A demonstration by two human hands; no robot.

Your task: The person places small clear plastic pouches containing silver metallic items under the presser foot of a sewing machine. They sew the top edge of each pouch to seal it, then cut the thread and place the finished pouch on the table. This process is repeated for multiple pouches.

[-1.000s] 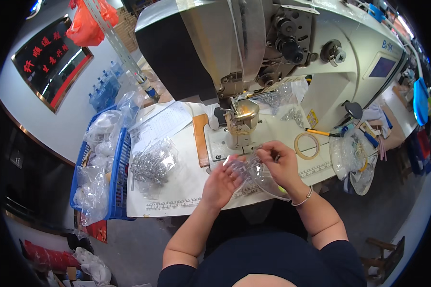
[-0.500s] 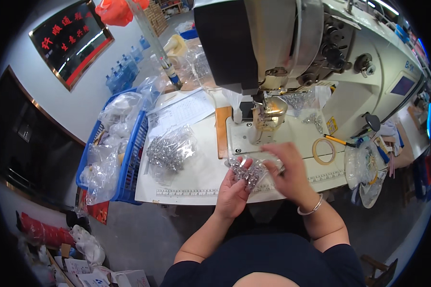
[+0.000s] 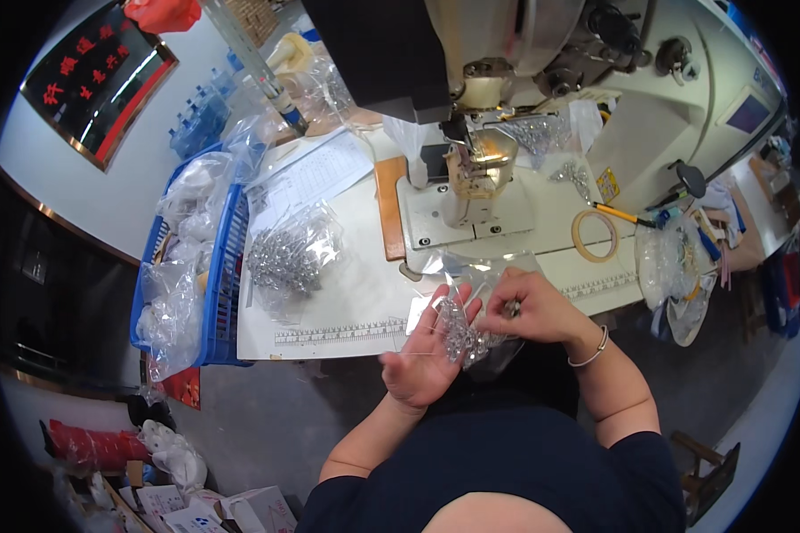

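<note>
A clear plastic bag (image 3: 436, 264) of shiny silver pieces (image 3: 458, 333) is between my hands, at the table's front edge. My left hand (image 3: 420, 364) is palm up with fingers spread and thumb out to the side, and the bag rests against its fingers. Closed in a pinch, my right hand (image 3: 538, 306) grips the bag's right side. Something small and dark, which I cannot make out, shows by its fingertips. Farther left on the table lies another clear bag of silver pieces (image 3: 284, 262). Beyond my hands stands the sewing machine (image 3: 484, 178).
A blue basket (image 3: 231, 266) full of clear bags stands at the left, beside paper sheets (image 3: 316, 169). At the right are a tape roll (image 3: 596, 235), a yellow pen (image 3: 618, 213) and a cluttered plastic bag (image 3: 671, 275). A ruler strip (image 3: 338, 336) runs along the front edge.
Both hands and the bag have come nearer to my body. My left hand has spread its fingers; my right hand has lowered and closed at the bag. The view has shifted.
</note>
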